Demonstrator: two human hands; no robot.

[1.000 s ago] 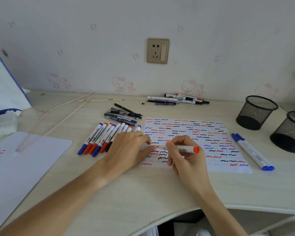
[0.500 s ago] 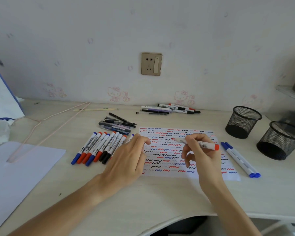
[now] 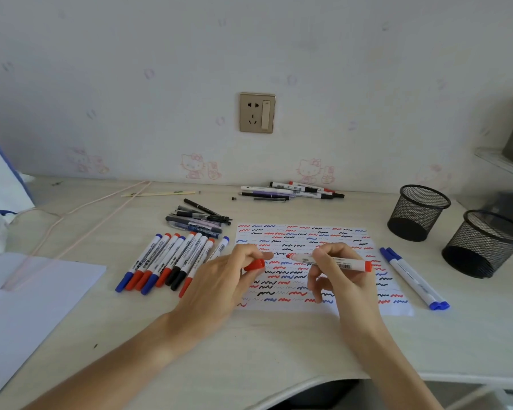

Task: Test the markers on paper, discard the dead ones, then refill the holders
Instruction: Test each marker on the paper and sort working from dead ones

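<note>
While both hands hover over the test sheet (image 3: 308, 232), the right hand (image 3: 342, 279) pinches an uncapped red marker (image 3: 332, 261), tip pointing left. The left hand (image 3: 225, 279) grips its red cap (image 3: 254, 265), just apart from the tip. Marker row (image 3: 172, 261) lies left of the sheet; two blue markers (image 3: 412, 276) and two mesh holders (image 3: 418, 213) sit to the right.

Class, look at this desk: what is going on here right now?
A person is testing markers. The right hand holds an uncapped red marker above the squiggle-covered test paper, while the left hand pinches its red cap. A row of capped markers lies to the left, two blue markers to the right, and both mesh holders look empty.
</note>
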